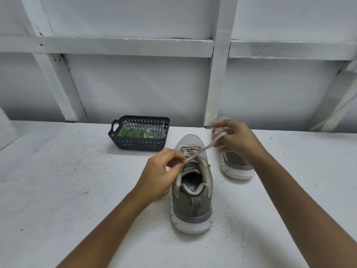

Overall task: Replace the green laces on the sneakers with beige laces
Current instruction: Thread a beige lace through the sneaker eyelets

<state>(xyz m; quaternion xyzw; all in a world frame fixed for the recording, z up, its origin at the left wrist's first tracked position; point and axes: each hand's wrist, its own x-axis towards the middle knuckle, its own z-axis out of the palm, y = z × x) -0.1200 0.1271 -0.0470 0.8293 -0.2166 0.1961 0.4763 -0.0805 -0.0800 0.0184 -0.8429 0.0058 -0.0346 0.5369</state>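
Note:
A grey sneaker stands in the middle of the white surface, heel toward me, with a beige lace threaded through its front eyelets. My left hand pinches one end of that lace at the left side of the tongue. My right hand holds the other end, pulled taut up and to the right. A second grey sneaker lies behind my right hand, mostly hidden. Green laces sit in a clear bag inside a dark basket.
The basket stands at the back left of the sneakers, close to a white panelled wall with diagonal and upright beams. The white surface extends to the left and toward me.

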